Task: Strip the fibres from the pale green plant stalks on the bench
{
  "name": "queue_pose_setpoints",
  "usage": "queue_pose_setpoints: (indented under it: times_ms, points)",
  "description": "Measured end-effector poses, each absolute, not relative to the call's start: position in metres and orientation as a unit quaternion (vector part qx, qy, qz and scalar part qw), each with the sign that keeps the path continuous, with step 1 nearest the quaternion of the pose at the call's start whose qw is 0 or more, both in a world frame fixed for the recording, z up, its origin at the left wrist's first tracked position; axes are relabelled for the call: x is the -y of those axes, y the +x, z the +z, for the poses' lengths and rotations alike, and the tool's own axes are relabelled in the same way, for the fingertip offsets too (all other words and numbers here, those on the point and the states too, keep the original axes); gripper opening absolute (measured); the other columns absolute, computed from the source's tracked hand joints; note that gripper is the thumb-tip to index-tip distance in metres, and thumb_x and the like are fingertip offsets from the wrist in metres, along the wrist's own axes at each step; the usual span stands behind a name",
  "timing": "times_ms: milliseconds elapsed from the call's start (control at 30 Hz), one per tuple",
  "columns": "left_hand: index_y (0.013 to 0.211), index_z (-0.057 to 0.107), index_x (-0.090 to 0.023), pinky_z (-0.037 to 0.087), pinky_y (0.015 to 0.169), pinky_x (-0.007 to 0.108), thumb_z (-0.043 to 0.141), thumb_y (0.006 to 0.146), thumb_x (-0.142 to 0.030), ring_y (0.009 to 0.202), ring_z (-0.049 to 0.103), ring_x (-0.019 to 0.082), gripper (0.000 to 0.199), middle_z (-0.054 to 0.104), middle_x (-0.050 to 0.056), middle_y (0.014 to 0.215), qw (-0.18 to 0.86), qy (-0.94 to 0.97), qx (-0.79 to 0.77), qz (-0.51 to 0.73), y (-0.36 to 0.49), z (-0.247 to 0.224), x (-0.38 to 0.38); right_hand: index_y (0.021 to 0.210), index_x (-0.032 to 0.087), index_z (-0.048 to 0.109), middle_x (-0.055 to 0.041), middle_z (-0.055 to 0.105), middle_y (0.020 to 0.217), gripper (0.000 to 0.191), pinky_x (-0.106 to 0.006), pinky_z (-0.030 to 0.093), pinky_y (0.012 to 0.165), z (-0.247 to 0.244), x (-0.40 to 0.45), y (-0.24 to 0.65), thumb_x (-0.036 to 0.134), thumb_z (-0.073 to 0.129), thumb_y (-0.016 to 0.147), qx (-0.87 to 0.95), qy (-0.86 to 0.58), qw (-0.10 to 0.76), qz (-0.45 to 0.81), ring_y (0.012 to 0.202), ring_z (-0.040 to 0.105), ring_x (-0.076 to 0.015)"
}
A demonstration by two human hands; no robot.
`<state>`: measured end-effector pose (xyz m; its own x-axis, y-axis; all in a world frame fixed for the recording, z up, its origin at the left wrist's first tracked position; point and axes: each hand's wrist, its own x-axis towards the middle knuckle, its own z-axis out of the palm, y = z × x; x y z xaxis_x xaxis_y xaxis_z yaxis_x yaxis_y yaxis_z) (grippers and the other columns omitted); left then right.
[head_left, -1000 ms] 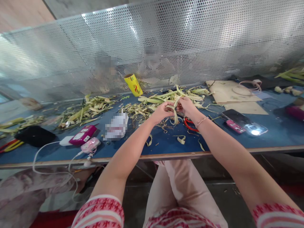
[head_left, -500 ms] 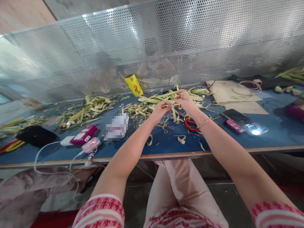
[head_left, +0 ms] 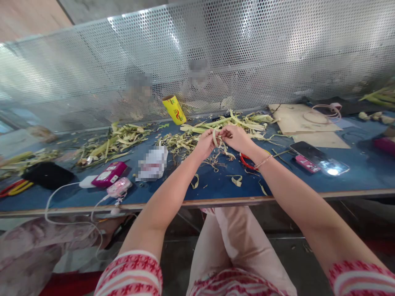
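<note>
My left hand [head_left: 207, 144] and my right hand [head_left: 235, 137] meet over the table, fingertips pinched close together. Between them is a pale husk strip [head_left: 215, 138], which curves up over the left fingers. Both hands appear to grip it, though the right fingertips are partly hidden. Just beyond them lies a heap of pale green husks and stalks [head_left: 212, 124]. Red loop handles [head_left: 247, 163], like those of scissors, rest beneath my right wrist. Curled scraps [head_left: 237, 181] lie nearer the table's front edge.
A yellow cardboard tube [head_left: 174, 110] stands tilted near the perforated metal screen [head_left: 262, 61]. Left are another husk pile [head_left: 114, 142], a purple device [head_left: 109, 173] with a white cable, and a black pouch [head_left: 47, 175]. Right lie a phone [head_left: 311, 154] and brown paper [head_left: 304, 119].
My right hand has come down and slightly left, closer to my left hand. The husk strip now loops up between them, over the left fingers.
</note>
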<state>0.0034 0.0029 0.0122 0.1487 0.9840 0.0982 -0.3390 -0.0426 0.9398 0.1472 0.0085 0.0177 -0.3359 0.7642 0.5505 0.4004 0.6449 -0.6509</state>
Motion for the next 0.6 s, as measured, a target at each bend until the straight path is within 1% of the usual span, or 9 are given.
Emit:
queue_pose_setpoints:
  times_ms: [100, 167, 267, 333, 400, 467, 533, 600]
  points:
    - [0.067, 0.050, -0.017, 0.043, 0.055, 0.022, 0.069, 0.073, -0.020, 0.052, 0.051, 0.007, 0.021, 0.053, -0.003, 0.057, 0.616, 0.447, -0.348, 0.547, 0.004, 0.011, -0.004, 0.084, 0.019, 0.057, -0.0027, 0.061, 0.076, 0.025, -0.033, 0.050, 0.072, 0.016, -0.007, 0.147, 0.002, 0.049, 0.067, 0.808, -0.362, 0.435, 0.163, 0.072, 0.058, -0.0162]
    - [0.066, 0.051, -0.017, 0.044, 0.057, 0.023, 0.068, 0.074, -0.019, 0.054, 0.052, 0.007, 0.019, 0.056, -0.001, 0.059, 0.623, 0.447, -0.340, 0.544, 0.004, 0.011, -0.004, 0.093, 0.018, 0.056, -0.0035, 0.062, 0.078, 0.032, -0.033, 0.049, 0.071, 0.016, -0.003, 0.147, 0.002, 0.048, 0.067, 0.814, -0.359, 0.433, 0.147, 0.073, 0.058, -0.0169]
    - [0.066, 0.052, -0.016, 0.043, 0.057, 0.022, 0.069, 0.073, -0.017, 0.055, 0.052, 0.007, 0.019, 0.056, -0.002, 0.061, 0.624, 0.470, -0.317, 0.537, 0.004, 0.010, -0.002, 0.111, 0.017, 0.053, -0.0039, 0.062, 0.079, 0.043, -0.033, 0.048, 0.071, 0.018, 0.003, 0.147, 0.004, 0.050, 0.069, 0.827, -0.349, 0.419, 0.137, 0.071, 0.057, -0.0175]
    - [0.068, 0.053, -0.016, 0.043, 0.059, 0.022, 0.070, 0.072, -0.018, 0.059, 0.055, 0.008, 0.017, 0.057, -0.002, 0.064, 0.619, 0.494, -0.303, 0.530, 0.004, 0.010, 0.000, 0.117, 0.018, 0.054, -0.0047, 0.062, 0.082, 0.047, -0.034, 0.047, 0.073, 0.020, 0.007, 0.147, 0.007, 0.052, 0.071, 0.843, -0.336, 0.404, 0.114, 0.073, 0.056, -0.0181]
    - [0.072, 0.057, -0.015, 0.044, 0.062, 0.023, 0.070, 0.073, -0.020, 0.063, 0.057, 0.009, 0.014, 0.060, 0.000, 0.069, 0.606, 0.514, -0.299, 0.528, 0.005, 0.009, 0.000, 0.115, 0.019, 0.058, -0.0061, 0.061, 0.087, 0.044, -0.035, 0.047, 0.077, 0.022, 0.010, 0.148, 0.009, 0.053, 0.072, 0.857, -0.325, 0.392, 0.076, 0.079, 0.055, -0.0195]
    - [0.072, 0.058, -0.016, 0.042, 0.060, 0.024, 0.070, 0.073, -0.021, 0.059, 0.054, 0.009, 0.013, 0.058, 0.000, 0.067, 0.584, 0.525, -0.313, 0.533, 0.005, 0.008, -0.001, 0.108, 0.019, 0.063, -0.0071, 0.058, 0.089, 0.036, -0.037, 0.046, 0.079, 0.022, 0.011, 0.148, 0.012, 0.055, 0.074, 0.864, -0.325, 0.383, 0.036, 0.083, 0.054, -0.0210]
    - [0.068, 0.056, -0.016, 0.039, 0.057, 0.023, 0.070, 0.073, -0.020, 0.055, 0.048, 0.008, 0.015, 0.053, -0.002, 0.061, 0.557, 0.540, -0.330, 0.539, 0.005, 0.005, -0.003, 0.104, 0.019, 0.066, -0.0073, 0.053, 0.087, 0.030, -0.038, 0.045, 0.078, 0.023, 0.011, 0.149, 0.014, 0.055, 0.076, 0.865, -0.333, 0.375, 0.007, 0.082, 0.051, -0.0213]
    - [0.065, 0.054, -0.016, 0.039, 0.057, 0.022, 0.069, 0.071, -0.018, 0.055, 0.045, 0.007, 0.016, 0.050, -0.003, 0.059, 0.518, 0.571, -0.329, 0.545, 0.004, 0.003, -0.006, 0.102, 0.018, 0.067, -0.0073, 0.049, 0.087, 0.027, -0.037, 0.044, 0.077, 0.024, 0.011, 0.151, 0.016, 0.054, 0.079, 0.869, -0.327, 0.371, -0.013, 0.079, 0.049, -0.0204]
